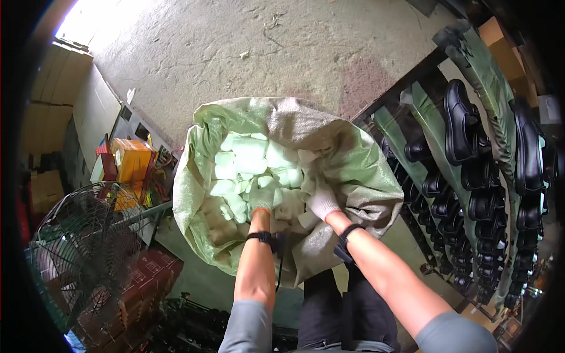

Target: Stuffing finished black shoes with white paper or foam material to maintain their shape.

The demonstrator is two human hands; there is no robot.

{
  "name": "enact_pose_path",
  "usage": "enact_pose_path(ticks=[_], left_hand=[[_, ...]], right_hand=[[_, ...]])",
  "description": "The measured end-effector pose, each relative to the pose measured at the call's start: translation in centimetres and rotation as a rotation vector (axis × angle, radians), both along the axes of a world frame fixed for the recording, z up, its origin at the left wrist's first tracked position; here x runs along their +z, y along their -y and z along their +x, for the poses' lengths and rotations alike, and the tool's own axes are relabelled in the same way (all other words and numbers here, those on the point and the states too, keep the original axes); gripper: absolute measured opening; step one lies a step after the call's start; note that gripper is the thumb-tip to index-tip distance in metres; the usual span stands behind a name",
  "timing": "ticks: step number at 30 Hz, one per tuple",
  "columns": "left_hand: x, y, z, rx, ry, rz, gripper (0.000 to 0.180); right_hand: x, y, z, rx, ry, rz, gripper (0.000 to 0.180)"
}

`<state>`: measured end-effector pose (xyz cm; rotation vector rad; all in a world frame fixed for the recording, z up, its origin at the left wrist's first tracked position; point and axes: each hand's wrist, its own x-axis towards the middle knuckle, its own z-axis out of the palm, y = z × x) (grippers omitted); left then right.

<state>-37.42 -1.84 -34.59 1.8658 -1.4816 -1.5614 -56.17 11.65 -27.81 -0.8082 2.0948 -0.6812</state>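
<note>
A large woven sack (206,247), pale green inside with its rim rolled outward, stands open in front of me. Inside lie many soft-looking white wads (250,159), perhaps crumpled paper; their exact kind is unclear. Both hands wear white knit gloves and reach down into the sack. My left hand (262,195) is among the wads near the middle, its fingertips partly buried and touching white pieces. Near the sack's right inner wall is my right hand (321,197), its fingers pointing down and hard to make out against the wads. Dark bands circle both wrists.
Racks of black shoes (462,129) with green panels stand close on the right. At the left are a wire-caged fan (88,247), dark red boxes (150,273) and a yellow-orange box (132,165). Rough concrete floor (235,53) extends beyond the sack.
</note>
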Motion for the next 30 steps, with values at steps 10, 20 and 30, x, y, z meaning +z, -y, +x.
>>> enact_pose_path(ticks=[10, 20, 30], left_hand=[[29.6, -10.9, -0.6, -0.266, -0.277, -0.076, 0.088], [51.8, -20.9, -22.2, -1.237, -0.544, -0.487, 0.065], [57.8, -33.6, -31.9, -1.477, -0.707, -0.609, 0.060]], right_hand=[[20.1, -5.5, 0.5, -0.236, -0.023, -0.608, 0.039], [48.9, -29.6, -16.6, -0.247, 0.416, -0.610, 0.095], [56.3, -40.9, -35.9, -0.657, -1.208, -0.423, 0.051]])
